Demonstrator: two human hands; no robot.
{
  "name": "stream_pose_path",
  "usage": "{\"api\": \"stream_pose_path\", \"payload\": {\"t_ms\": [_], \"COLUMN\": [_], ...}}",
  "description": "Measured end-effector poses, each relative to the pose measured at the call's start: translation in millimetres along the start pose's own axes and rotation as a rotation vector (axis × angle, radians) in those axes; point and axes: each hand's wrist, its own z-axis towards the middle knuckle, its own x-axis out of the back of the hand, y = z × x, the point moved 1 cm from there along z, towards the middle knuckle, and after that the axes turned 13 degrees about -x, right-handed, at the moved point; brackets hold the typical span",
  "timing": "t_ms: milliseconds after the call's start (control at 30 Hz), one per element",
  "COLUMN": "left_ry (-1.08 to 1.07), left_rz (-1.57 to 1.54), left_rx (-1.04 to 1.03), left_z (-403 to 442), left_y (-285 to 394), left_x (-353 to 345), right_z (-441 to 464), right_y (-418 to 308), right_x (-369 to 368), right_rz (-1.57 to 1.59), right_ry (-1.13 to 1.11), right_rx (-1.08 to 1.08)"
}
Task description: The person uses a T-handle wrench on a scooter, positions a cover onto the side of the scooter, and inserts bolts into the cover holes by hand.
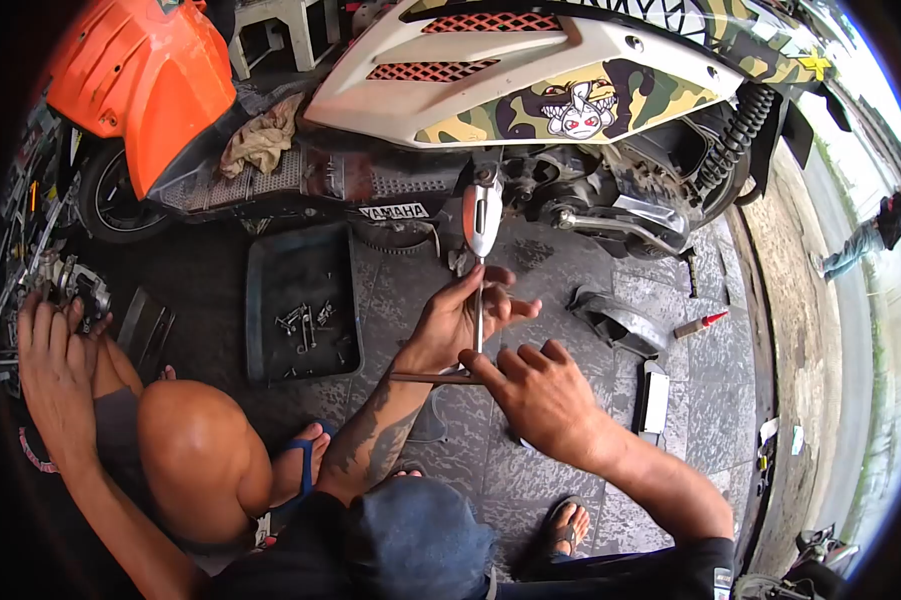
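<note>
My right hand (548, 400) is closed over the crossbar of a T-handle wrench (430, 378), whose left end sticks out past my fingers. The wrench's thin shaft runs away from me to a silver footrest (482, 215) on the side of the scooter (560, 110). My left hand (455, 315) loosely surrounds the shaft just short of the footrest, thumb against it and the other fingers partly stretched out. Whatever the wrench tip meets is hidden at the footrest.
A black tray (253, 330) holds several bolts. At the left, another person's hand (55, 345) rests by a metal engine part (80, 290). A dark curved cover (620, 322), a red-tipped tube (698, 324) and a white box (654, 402) lie at the right. A rag (262, 140) sits on the floorboard.
</note>
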Motion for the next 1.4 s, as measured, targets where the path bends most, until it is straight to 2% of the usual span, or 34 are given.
{"api": "stream_pose_path", "payload": {"t_ms": [33, 67, 167, 233, 300, 333, 367, 433, 500, 567, 600, 633, 700, 767, 800, 833, 900, 933, 967, 1033, 1100, 1133, 1167, 1200, 1233, 1300, 1367, 1400], "left_ry": [-0.145, 0.022, 0.0, 0.028, -0.03, -0.024, -0.039, -0.034, 0.009, 0.047, 0.071, 0.099, 0.027, 0.026, 0.027, 0.006, 0.001, -0.016, -0.018, -0.042, 0.001, 0.013, 0.014, 0.023, 0.048, -0.003, 0.088, 0.11], "left_rz": [0.049, 0.165, 0.294, 0.36, 0.235, 0.259, 0.272, 0.378, 0.469, 0.568, 0.613, 0.654, 0.63, 0.669, 0.679, 0.693, 0.733, 0.736, 0.736, 0.695, 0.679, 0.69, 0.705, 0.723, 0.689, 0.671, 0.734, 0.77], "left_rx": [-0.043, -0.004, 0.046, 0.068, 0.051, 0.052, 0.055, 0.05, 0.089, 0.113, 0.122, 0.129, 0.097, 0.085, 0.095, 0.1, 0.173, 0.173, 0.179, 0.195, 0.206, 0.192, 0.171, 0.184, 0.196, 0.205, 0.204, 0.222], "left_z": [10, 12, 13, 9, 11, 11, 12, 13, 15, 20, 22, 20, 22, 21, 20, 20, 24, 26, 28, 30, 30, 27, 29, 30, 30, 32, 26, 26], "left_y": [-1, -3, 6, 11, 19, 23, 21, 22, 20, 18, 16, 13, 16, 15, 17, 19, 22, 23, 21, 23, 27, 26, 27, 26, 23, 26, 25, 27], "left_x": [-4, -6, -12, -15, -10, -12, -11, -10, -16, -24, -28, -29, -24, -21, -20, -21, -28, -29, -29, -26, -26, -29, -31, -28, -29, -23, -27, -27], "right_z": [3, 7, 15, 16, 24, 35, 45, 55, 49, 41, 25, 9, -7, -10, -6, -5, 11, 16, 20, 18, 4, -18, -40, -56, -63, -42, -19, -9], "right_y": [-4, -7, -14, -21, -47, -66, -84, -97, -85, -66, -59, -55, -50, -58, -62, -62, -75, -84, -88, -86, -73, -61, -38, -37, -40, -34, -30, -21], "right_x": [-1, -5, -15, -28, -41, -56, -69, -76, -86, -72, -72, -55, -63, -60, -66, -59, -72, -57, -54, -48, -34, -58, -31, -17, 3, 44, 22, -2], "right_rz": [-0.013, -0.014, 0.171, 0.331, 0.965, 1.505, 1.87, 2.266, 2.217, 1.949, 1.828, 1.706, 1.55, 1.415, 1.264, 1.252, 1.727, 2.249, 2.623, 2.709, 2.61, 2.075, 1.41, 1.275, 1.355, 0.785, 0.388, 0.276], "right_ry": [-0.008, -0.015, 0.049, 0.197, 0.42, 0.519, 0.804, 1.031, 0.932, 0.887, 0.79, 0.693, 0.594, 0.478, 0.517, 0.436, 0.706, 0.65, 0.609, 0.621, 0.37, 0.16, -0.209, -0.221, -0.034, 0.237, 0.251, 0.251], "right_rx": [-0.002, -0.084, -0.288, -0.338, -0.486, -0.586, -0.605, -0.475, -0.59, -0.704, -0.681, -0.746, -0.637, -0.819, -0.795, -0.808, -0.787, -0.781, -0.773, -0.617, -0.679, -0.514, -0.472, -0.403, -0.397, -0.189, -0.235, -0.145]}}
